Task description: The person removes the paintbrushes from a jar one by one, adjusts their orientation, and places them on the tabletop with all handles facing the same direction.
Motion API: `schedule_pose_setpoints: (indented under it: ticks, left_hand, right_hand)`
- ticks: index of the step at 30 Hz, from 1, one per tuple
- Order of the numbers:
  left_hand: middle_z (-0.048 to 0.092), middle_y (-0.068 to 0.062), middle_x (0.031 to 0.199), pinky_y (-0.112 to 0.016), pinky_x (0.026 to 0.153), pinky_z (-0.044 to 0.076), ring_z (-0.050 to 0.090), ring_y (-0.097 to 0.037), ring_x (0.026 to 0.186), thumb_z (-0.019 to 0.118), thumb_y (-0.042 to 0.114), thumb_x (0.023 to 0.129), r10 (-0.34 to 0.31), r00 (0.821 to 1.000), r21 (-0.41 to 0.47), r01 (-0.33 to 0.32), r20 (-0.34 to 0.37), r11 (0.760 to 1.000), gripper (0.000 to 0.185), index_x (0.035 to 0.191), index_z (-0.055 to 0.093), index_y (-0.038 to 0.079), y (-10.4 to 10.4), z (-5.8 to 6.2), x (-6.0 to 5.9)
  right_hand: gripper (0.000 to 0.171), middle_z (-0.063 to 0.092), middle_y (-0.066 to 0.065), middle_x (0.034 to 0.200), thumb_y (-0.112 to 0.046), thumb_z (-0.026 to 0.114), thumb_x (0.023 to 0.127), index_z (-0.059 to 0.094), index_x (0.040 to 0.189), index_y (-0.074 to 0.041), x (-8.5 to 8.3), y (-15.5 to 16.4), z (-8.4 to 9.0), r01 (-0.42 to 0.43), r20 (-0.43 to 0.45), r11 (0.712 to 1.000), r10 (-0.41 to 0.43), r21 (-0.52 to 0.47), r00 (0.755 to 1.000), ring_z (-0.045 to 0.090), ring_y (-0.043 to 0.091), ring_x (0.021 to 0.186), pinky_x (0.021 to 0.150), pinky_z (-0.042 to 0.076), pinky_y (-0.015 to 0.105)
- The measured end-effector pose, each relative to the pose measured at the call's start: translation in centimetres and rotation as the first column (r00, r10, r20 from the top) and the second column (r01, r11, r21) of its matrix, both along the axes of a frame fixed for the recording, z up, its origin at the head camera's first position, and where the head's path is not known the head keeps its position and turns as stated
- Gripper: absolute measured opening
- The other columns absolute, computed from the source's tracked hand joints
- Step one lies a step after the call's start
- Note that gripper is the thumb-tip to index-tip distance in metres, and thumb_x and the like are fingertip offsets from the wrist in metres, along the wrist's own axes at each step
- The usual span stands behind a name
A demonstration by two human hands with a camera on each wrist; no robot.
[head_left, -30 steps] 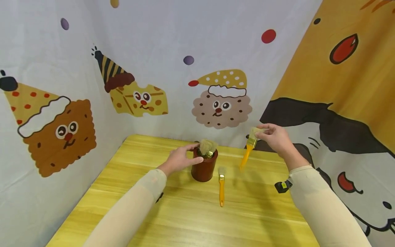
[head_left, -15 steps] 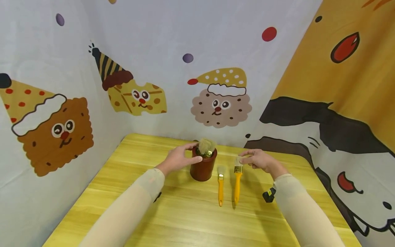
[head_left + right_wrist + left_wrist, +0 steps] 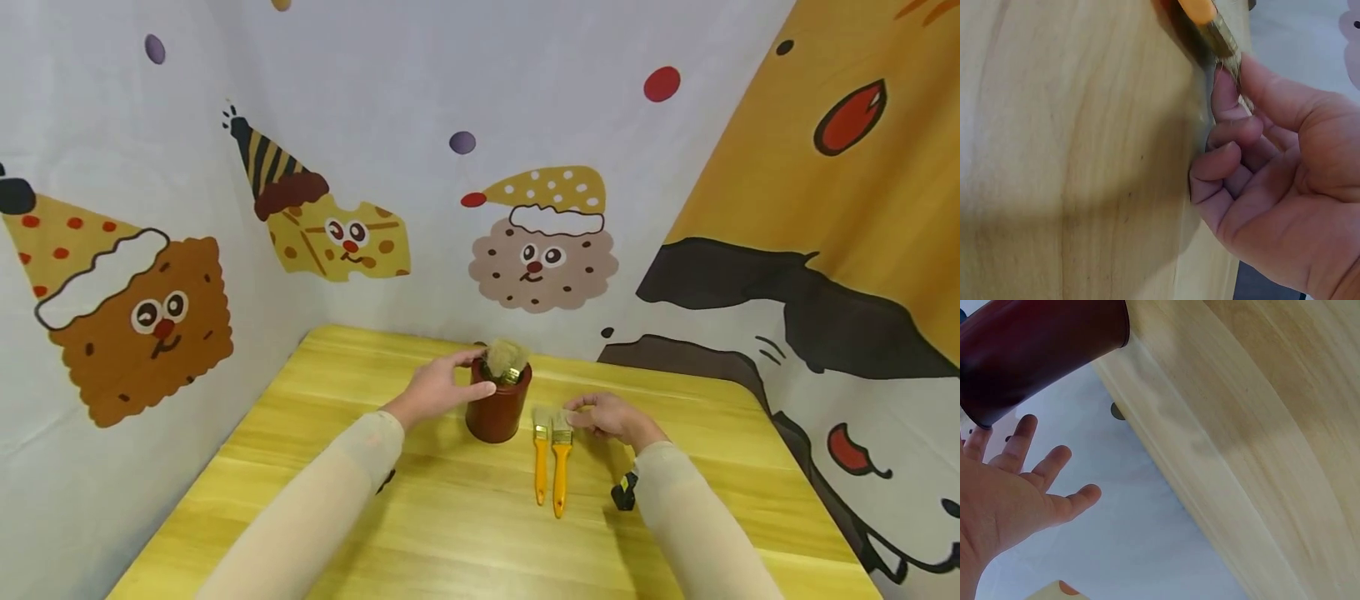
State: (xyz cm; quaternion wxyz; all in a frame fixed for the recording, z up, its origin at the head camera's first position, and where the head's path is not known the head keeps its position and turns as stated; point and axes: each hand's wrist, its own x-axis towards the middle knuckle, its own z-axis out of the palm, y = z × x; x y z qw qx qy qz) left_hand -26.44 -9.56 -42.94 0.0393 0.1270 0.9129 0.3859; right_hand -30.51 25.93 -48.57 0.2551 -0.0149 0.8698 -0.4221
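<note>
Near the back of the table stands a reddish-brown cylindrical pot point(image 3: 497, 414), with paintbrushes point(image 3: 507, 360) in it, bristles up. My left hand point(image 3: 437, 387) holds the pot's rim from the left, thumb in front and a fingertip at the far side. In the left wrist view the other fingers spread loosely below the pot point(image 3: 1041, 350). My right hand point(image 3: 609, 417) pinches a yellow-handled paintbrush point(image 3: 560, 479) by its bristles between thumb and index finger. This brush lies close beside another yellow-handled paintbrush point(image 3: 540, 475) on the table, both handles toward me.
The wood-grain table point(image 3: 465, 533) ends at a pale cartoon-printed cloth point(image 3: 420, 100) behind and to the left. An orange, black and white printed cloth point(image 3: 847, 275) hangs at the right. A small black device point(image 3: 624, 492) is at my right wrist.
My right hand has come down and leftward, bringing its paintbrush from the air to beside the one on the table. My left hand stays at the pot.
</note>
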Motion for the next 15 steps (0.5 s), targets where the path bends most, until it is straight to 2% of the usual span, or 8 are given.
schedule_pose_setpoints:
  ticks: [7, 11, 15]
  left_hand:
    - [0.053, 0.006, 0.146, -0.06, 0.109, 0.037, 0.048, -0.03, 0.137, 0.065, 0.073, 0.079, 0.004, 1.0, -0.016, -0.004, 0.006, 1.0, 0.072, 0.144, 0.038, 0.054, 0.28, 0.05, 0.09]
    - [0.055, 0.005, 0.145, -0.061, 0.109, 0.036, 0.049, -0.031, 0.136, 0.066, 0.071, 0.08, 0.016, 1.0, -0.002, -0.016, 0.004, 1.0, 0.071, 0.143, 0.039, 0.055, 0.29, 0.15, 0.17]
    - [0.054, 0.005, 0.145, -0.061, 0.11, 0.035, 0.048, -0.032, 0.137, 0.066, 0.072, 0.079, 0.018, 1.0, 0.009, -0.018, 0.014, 1.0, 0.071, 0.143, 0.039, 0.055, 0.25, 0.28, 0.17]
  right_hand:
    - [0.031, 0.048, -0.002, 0.062, -0.027, 0.069, 0.094, 0.065, 0.122, -0.013, 0.14, -0.15, -0.61, 0.033, -0.041, 0.998, -0.031, 0.046, 0.999, 0.037, 0.014, 0.052, 0.052, 0.035, 0.03]
    - [0.031, 0.046, -0.002, 0.06, -0.025, 0.068, 0.095, 0.065, 0.123, -0.013, 0.25, -0.5, -0.54, 0.032, -0.077, 0.998, -0.027, 0.055, 0.997, 0.036, 0.013, 0.051, 0.053, 0.036, 0.031]
    - [0.03, 0.052, 0.0, 0.064, -0.024, 0.066, 0.096, 0.066, 0.123, -0.012, 0.32, -0.64, -0.31, 0.039, -0.087, 0.998, -0.035, 0.046, 0.996, 0.037, 0.014, 0.053, 0.054, 0.035, 0.031]
